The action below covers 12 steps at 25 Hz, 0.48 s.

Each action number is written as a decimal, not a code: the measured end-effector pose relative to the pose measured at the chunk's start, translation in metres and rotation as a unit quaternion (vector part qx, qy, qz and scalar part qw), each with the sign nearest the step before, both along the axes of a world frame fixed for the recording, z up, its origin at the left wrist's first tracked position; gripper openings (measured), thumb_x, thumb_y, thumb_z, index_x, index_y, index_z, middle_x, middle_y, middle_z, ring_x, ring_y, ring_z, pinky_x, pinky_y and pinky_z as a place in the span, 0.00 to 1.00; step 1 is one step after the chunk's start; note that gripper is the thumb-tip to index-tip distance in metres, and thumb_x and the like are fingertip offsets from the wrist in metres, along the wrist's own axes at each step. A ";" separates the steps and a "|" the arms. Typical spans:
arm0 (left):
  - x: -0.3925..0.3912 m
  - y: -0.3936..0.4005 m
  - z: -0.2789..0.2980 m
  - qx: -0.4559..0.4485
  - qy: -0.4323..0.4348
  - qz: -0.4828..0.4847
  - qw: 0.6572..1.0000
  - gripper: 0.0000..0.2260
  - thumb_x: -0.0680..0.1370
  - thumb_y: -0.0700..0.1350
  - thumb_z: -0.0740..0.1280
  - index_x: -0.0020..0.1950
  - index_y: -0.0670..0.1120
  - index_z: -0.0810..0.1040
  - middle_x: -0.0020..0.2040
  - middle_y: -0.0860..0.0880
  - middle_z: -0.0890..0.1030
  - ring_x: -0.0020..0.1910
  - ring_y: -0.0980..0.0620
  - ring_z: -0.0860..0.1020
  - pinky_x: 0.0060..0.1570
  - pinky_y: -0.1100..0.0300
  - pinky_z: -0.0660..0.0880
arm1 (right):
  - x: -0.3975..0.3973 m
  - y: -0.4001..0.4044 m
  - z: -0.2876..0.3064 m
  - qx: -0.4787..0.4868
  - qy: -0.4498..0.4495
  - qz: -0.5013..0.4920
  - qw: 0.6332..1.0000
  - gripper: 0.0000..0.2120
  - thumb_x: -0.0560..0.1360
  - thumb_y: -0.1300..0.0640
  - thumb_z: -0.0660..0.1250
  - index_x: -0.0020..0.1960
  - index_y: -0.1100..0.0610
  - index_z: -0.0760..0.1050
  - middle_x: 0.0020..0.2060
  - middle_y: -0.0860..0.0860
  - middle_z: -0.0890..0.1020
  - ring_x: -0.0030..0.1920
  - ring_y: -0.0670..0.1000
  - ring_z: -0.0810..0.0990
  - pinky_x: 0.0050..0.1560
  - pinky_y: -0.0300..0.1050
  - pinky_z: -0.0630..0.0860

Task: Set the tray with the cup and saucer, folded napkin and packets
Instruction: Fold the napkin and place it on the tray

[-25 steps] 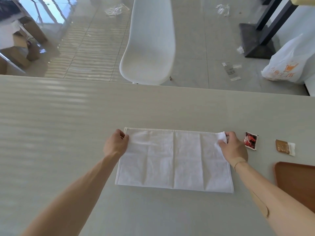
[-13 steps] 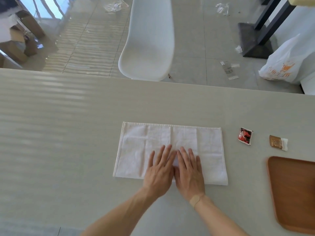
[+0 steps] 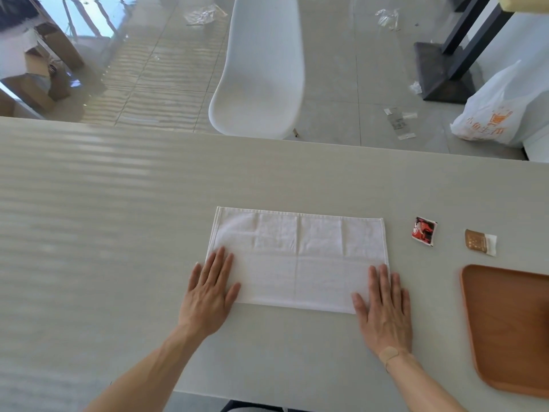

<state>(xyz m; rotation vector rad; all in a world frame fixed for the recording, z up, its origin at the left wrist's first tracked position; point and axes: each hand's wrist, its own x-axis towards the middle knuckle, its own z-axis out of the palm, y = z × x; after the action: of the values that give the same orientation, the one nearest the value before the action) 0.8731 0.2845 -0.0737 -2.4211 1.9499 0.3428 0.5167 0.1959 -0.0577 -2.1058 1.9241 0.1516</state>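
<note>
The wooden tray (image 3: pixel 505 328) lies bare at the table's (image 3: pixel 118 233) right, two packets (image 3: pixel 424 231) beyond it, while the left hand (image 3: pixel 209 292) and right hand (image 3: pixel 384 307) press flat, fingers straight, on the folded napkin's (image 3: pixel 297 257) near corners.

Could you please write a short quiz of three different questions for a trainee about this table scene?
1. True or false: the white napkin lies on the wooden tray.
2. How many packets lie between napkin and tray? A) one B) two C) four
3. Fill in: the left hand and the right hand both press flat on the napkin's near ____.

Key
1. False: it lies flat on the table, left of the tray.
2. B: the red packet and the brown packet.
3. corners
</note>
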 end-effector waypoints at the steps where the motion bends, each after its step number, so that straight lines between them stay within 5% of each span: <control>1: 0.003 0.001 0.002 0.002 0.002 -0.004 1.000 0.29 0.81 0.60 0.44 0.80 0.49 0.49 0.81 0.49 0.50 0.79 0.53 0.47 0.76 0.51 0.45 | -0.001 0.000 0.001 0.004 -0.005 -0.001 1.000 0.38 0.76 0.33 0.32 0.79 0.53 0.49 0.79 0.51 0.51 0.78 0.57 0.51 0.76 0.59 0.52; 4: -0.003 -0.004 0.011 0.008 0.021 0.011 1.000 0.30 0.81 0.60 0.48 0.80 0.48 0.53 0.81 0.48 0.52 0.79 0.48 0.51 0.75 0.48 0.51 | -0.001 -0.001 -0.001 0.008 0.002 0.008 1.000 0.40 0.74 0.32 0.29 0.79 0.52 0.45 0.79 0.50 0.46 0.78 0.56 0.48 0.77 0.57 0.48; 7: -0.008 -0.029 0.028 0.001 0.087 0.141 0.986 0.21 0.78 0.55 0.64 0.71 0.53 0.70 0.76 0.45 0.62 0.71 0.39 0.62 0.66 0.43 0.65 | -0.005 -0.002 -0.005 0.008 0.009 0.014 1.000 0.41 0.71 0.31 0.25 0.78 0.50 0.39 0.78 0.48 0.41 0.79 0.55 0.43 0.77 0.55 0.43; 10: 0.000 -0.062 0.040 0.008 0.169 0.265 0.949 0.15 0.75 0.49 0.70 0.61 0.51 0.75 0.69 0.43 0.65 0.63 0.37 0.69 0.61 0.49 0.69 | -0.006 -0.003 -0.006 0.021 0.011 0.021 1.000 0.40 0.70 0.31 0.25 0.78 0.48 0.36 0.78 0.47 0.38 0.78 0.54 0.40 0.77 0.54 0.41; 12: 0.005 -0.080 0.046 0.015 0.234 0.330 0.914 0.19 0.72 0.44 0.72 0.61 0.50 0.73 0.64 0.44 0.65 0.53 0.42 0.76 0.50 0.56 0.72 | -0.008 -0.004 -0.006 0.030 0.008 0.023 0.999 0.38 0.71 0.31 0.27 0.77 0.48 0.33 0.77 0.46 0.35 0.78 0.53 0.38 0.77 0.54 0.39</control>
<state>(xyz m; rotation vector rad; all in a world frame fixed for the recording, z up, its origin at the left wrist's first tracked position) 0.8781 0.2046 -0.0281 -3.1245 1.1072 1.0323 0.5087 0.1923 -0.0642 -2.1169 1.8569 0.2353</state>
